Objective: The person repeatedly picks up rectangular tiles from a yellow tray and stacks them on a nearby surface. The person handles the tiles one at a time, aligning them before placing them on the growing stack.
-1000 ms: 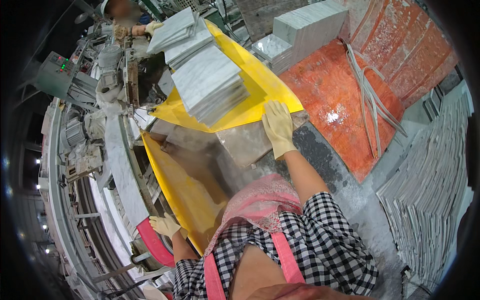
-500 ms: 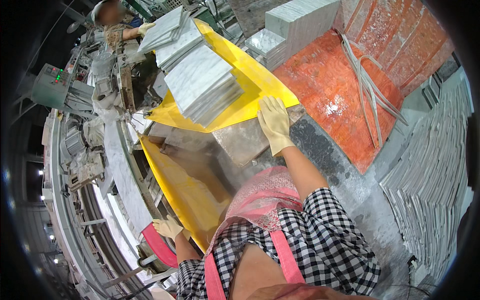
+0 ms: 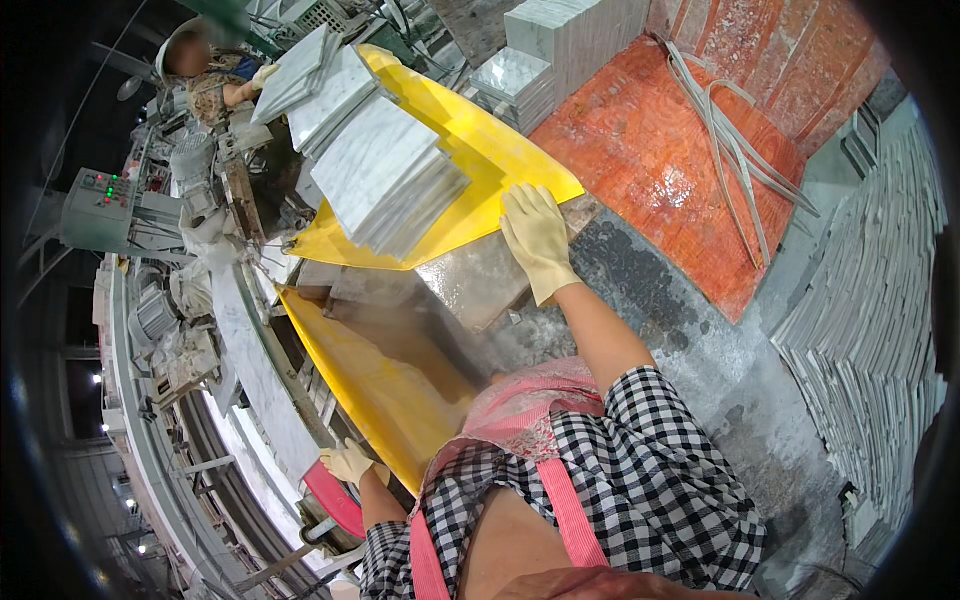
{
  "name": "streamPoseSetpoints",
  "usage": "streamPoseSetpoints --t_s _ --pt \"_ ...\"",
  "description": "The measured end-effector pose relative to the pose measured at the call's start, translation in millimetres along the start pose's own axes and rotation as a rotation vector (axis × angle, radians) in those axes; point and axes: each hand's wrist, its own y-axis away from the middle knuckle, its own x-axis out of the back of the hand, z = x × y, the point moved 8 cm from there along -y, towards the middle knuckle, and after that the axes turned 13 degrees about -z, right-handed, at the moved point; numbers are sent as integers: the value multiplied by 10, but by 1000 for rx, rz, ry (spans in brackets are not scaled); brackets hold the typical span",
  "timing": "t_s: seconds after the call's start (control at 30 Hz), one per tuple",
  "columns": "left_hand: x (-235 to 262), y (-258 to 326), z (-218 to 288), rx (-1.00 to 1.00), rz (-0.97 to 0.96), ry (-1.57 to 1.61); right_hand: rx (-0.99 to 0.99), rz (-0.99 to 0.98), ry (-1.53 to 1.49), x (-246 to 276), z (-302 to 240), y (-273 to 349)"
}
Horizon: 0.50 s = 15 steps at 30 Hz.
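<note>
My right hand (image 3: 537, 243), in a cream rubber glove, lies flat with fingers stretched out on the near edge of a yellow sheet (image 3: 535, 172). On that sheet lean several overlapping stacks of white-grey marble tiles (image 3: 378, 178), left of and beyond this hand. My left hand (image 3: 347, 463), gloved alike, is low at the left with its fingers extended. It rests beside a red curved guard (image 3: 335, 497), near the end of a long marble strip (image 3: 262, 370) on the machine line. Neither hand appears to hold anything; the left fingertips are small and partly hidden.
A second yellow sheet (image 3: 365, 385) slants between my hands. Another person (image 3: 215, 80) touches the far tiles. Marble blocks (image 3: 585, 50) stand beyond an orange board (image 3: 650, 165) with loose pale straps (image 3: 730, 150). Thin slabs (image 3: 865, 330) are stacked at right; a control box (image 3: 97, 210) stands left.
The whole view has shifted slightly, with the tiles and orange board now farther left in it. Both hands keep their places on the sheet and beside the red guard.
</note>
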Motion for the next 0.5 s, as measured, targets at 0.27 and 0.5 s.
streamPoseSetpoints --t_s 0.27,0.5 --pt "-119 -72 -45 -37 -10 -52 -6 -24 -14 -55 37 -11" --pt "-266 -209 -132 -66 63 -60 16 18 5 -45 48 4"
